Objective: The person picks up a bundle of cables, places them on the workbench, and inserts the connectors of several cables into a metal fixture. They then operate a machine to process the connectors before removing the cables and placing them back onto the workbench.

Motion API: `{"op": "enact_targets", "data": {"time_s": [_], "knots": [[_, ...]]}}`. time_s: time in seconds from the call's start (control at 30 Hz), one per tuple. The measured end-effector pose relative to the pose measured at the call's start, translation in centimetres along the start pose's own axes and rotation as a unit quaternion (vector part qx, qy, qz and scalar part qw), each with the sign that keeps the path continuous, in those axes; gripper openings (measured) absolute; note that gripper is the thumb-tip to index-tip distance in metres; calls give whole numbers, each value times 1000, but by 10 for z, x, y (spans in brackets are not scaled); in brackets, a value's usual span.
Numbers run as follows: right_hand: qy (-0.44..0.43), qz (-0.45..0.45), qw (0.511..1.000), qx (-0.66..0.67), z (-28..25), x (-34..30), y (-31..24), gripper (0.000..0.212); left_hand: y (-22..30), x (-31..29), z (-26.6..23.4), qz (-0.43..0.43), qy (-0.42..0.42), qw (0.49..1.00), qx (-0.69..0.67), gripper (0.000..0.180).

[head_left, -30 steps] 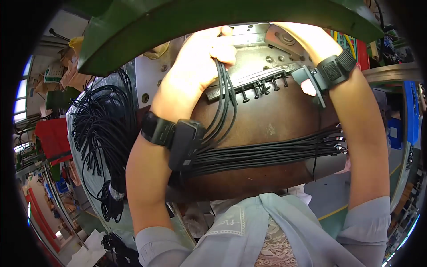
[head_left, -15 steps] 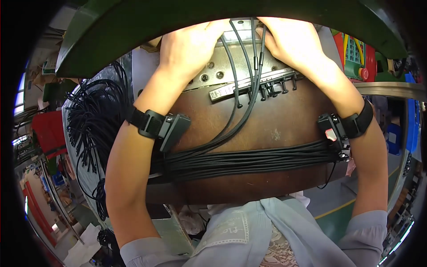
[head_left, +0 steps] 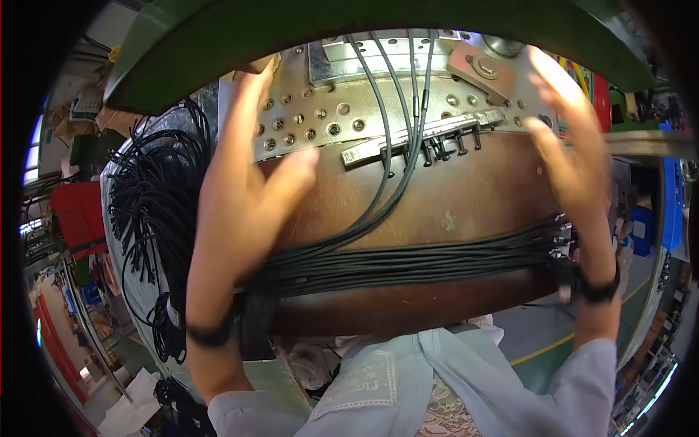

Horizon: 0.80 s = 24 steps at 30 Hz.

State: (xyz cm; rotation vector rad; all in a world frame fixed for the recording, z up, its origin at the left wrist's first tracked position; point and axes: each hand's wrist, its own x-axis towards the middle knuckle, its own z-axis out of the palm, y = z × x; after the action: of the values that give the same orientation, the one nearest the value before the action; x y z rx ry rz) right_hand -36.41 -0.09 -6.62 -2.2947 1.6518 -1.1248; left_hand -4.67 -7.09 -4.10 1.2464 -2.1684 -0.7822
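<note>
My left hand [head_left: 237,200] is raised left of the metal plate, thumb and fingers apart, holding nothing. Across from it, my right hand [head_left: 579,149] is blurred, with its fingers spread and nothing in them. Between the hands, several black cables [head_left: 386,109] run from a metal fixture [head_left: 319,71] under the green machine body down toward me. They pass over a narrow metal strip [head_left: 364,151] with black pegs along its near side. A long bundle of black cables [head_left: 408,264] lies across the brown work surface [head_left: 320,204].
The green machine body [head_left: 364,16] arches over the far side. A drilled metal plate [head_left: 309,120] carries a bolted clamp block [head_left: 463,61]. A heap of black cables [head_left: 167,189] lies at the left. A red and green control box [head_left: 601,98] stands at the far right.
Both hands have come away from the cables and fixture, moving apart and back toward me. The fixture, the clamp block and more of the drilled plate are now uncovered. The cables stay in place.
</note>
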Motion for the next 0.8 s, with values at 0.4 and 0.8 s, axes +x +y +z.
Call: {"op": "enact_targets", "data": {"time_s": [0.4,0.8], "knots": [[-95,461,882,21,9,-346,-33,35,-71,-274,55,-192,-201,931,238,20],[-122,383,909,-111,14,-310,-27,21,-86,-278,65,-140,-214,922,291,26]]}}
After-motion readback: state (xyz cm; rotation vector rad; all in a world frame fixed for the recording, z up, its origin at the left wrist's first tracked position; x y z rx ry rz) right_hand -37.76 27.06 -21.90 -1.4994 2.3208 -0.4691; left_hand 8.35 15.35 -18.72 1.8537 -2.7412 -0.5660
